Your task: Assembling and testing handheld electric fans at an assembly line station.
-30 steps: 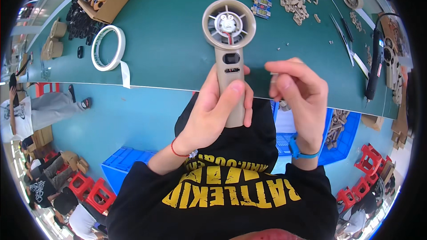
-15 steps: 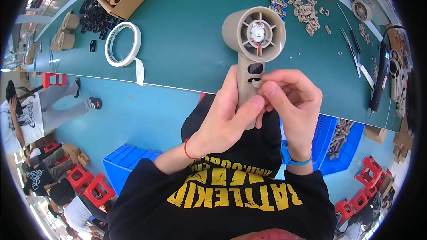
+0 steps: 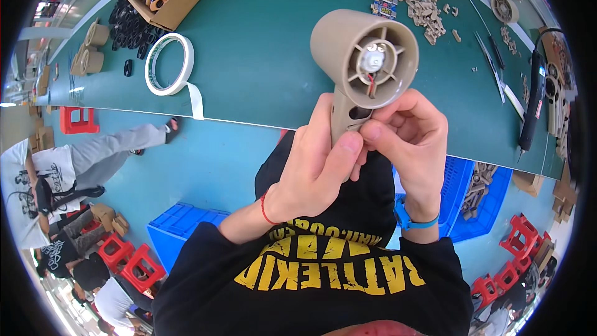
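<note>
As the beige fan point(image 3: 347, 53) tips, the right grip point(image 3: 413, 140) crowds its handle point(image 3: 342, 117).
The left grip point(image 3: 311, 162) wraps the handle near the counter point(image 3: 249, 74); whether the right pinches anything cannot be told. The barrel point(image 3: 333, 38) shows more side than moments ago, suggesting a turn for close finger work.

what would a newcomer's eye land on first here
Probably the beige handheld fan in the upper middle, gripped by the left hand, with the right hand close against its right side. Next, the bold yellow lettering across the black shirt below, then the white tape roll on the green table, left of the fan.
</note>
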